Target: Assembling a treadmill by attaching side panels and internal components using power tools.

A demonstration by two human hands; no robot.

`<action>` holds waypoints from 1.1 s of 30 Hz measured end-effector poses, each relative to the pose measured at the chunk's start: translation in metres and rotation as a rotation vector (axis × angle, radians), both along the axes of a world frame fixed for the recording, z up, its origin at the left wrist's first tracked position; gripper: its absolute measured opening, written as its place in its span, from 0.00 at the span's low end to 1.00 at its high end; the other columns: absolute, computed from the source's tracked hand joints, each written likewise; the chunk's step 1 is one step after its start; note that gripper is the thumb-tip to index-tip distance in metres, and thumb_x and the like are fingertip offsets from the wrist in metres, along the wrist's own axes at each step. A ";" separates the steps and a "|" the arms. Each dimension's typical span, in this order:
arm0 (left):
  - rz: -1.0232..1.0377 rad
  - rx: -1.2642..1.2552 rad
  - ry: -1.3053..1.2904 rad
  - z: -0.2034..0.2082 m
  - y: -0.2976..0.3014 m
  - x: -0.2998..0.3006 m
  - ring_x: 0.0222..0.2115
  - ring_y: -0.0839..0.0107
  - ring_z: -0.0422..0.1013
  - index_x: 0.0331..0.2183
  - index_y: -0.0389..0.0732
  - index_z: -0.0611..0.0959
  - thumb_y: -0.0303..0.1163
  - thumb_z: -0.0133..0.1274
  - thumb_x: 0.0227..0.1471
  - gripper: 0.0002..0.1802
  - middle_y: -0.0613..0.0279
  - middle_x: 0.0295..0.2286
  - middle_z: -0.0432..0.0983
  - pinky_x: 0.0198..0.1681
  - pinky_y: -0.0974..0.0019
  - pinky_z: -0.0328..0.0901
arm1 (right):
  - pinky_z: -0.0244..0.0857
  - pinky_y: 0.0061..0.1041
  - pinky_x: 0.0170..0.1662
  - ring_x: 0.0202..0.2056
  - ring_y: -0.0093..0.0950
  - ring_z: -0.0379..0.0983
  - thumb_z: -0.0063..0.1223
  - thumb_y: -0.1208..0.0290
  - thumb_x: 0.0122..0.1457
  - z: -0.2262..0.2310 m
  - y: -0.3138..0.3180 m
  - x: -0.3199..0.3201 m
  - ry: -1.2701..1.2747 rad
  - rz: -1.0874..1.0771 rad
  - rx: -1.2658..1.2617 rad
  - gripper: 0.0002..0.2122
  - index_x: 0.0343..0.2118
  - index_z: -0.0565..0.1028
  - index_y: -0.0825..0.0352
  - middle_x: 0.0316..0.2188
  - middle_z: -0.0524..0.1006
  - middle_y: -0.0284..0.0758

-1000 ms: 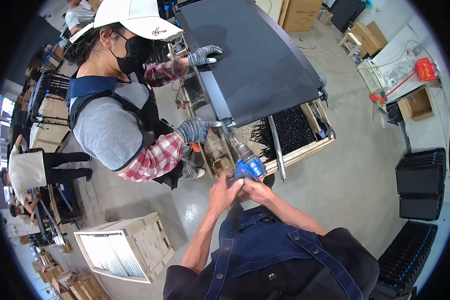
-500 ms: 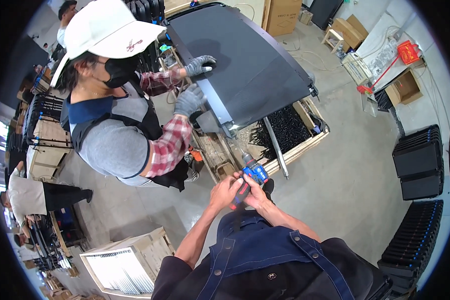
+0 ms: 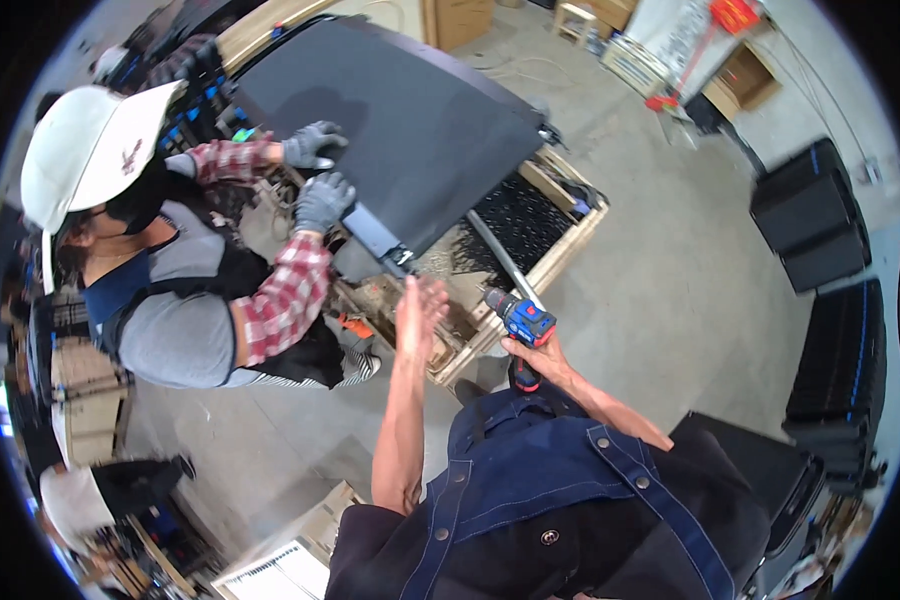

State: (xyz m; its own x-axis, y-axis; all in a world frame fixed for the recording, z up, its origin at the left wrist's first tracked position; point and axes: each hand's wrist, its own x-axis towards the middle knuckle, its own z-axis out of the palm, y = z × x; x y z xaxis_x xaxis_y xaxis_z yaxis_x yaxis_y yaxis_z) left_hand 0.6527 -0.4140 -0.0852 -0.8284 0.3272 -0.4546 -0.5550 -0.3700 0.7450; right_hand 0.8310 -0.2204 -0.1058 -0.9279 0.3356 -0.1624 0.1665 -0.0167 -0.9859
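Across the upper middle of the frame, a co-worker's grey-gloved hands (image 3: pixel 320 200) are steadying the large flat dark grey panel (image 3: pixel 410 130) that is lying tilted over the shallow wooden crate (image 3: pixel 560 235), which is holding a black perforated sheet (image 3: pixel 520 220). You seem to be between fastenings: next you will likely need to bring the driver tip to the panel's lower corner. Your left hand (image 3: pixel 418 315) is hovering empty, fingers straight and pressed together, at centre. Your right hand (image 3: pixel 538 358) is gripping the blue and black cordless drill (image 3: pixel 518 322), fingers wrapped round its handle, just right of centre.
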 end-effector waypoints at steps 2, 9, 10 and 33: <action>0.066 0.078 0.004 -0.013 -0.003 -0.003 0.36 0.70 0.76 0.52 0.37 0.76 0.52 0.50 0.65 0.28 0.60 0.40 0.80 0.37 0.68 0.73 | 0.69 0.26 0.49 0.41 0.20 0.72 0.70 0.66 0.55 -0.036 0.020 0.020 0.010 -0.054 0.092 0.20 0.48 0.77 0.65 0.38 0.78 0.27; 0.245 -0.051 0.278 -0.064 0.002 0.044 0.24 0.76 0.69 0.38 0.39 0.79 0.45 0.52 0.65 0.17 0.68 0.25 0.73 0.29 0.73 0.66 | 0.69 0.23 0.33 0.28 0.17 0.70 0.67 0.64 0.57 -0.077 0.098 0.073 -0.050 -0.246 -0.066 0.13 0.38 0.77 0.65 0.27 0.75 0.25; 0.236 -0.079 0.304 -0.076 -0.011 0.048 0.25 0.77 0.68 0.40 0.39 0.79 0.44 0.52 0.65 0.16 0.70 0.26 0.72 0.30 0.72 0.66 | 0.68 0.22 0.29 0.25 0.16 0.69 0.66 0.65 0.58 -0.072 0.106 0.072 -0.021 -0.268 -0.073 0.11 0.37 0.76 0.64 0.25 0.74 0.25; -0.121 -0.304 0.204 -0.011 0.348 -0.017 0.41 0.70 0.74 0.58 0.34 0.72 0.57 0.47 0.65 0.36 0.56 0.47 0.77 0.44 0.65 0.69 | 0.71 0.24 0.34 0.27 0.19 0.73 0.69 0.65 0.57 -0.047 0.275 -0.050 0.255 -0.080 -0.279 0.15 0.40 0.75 0.65 0.30 0.75 0.26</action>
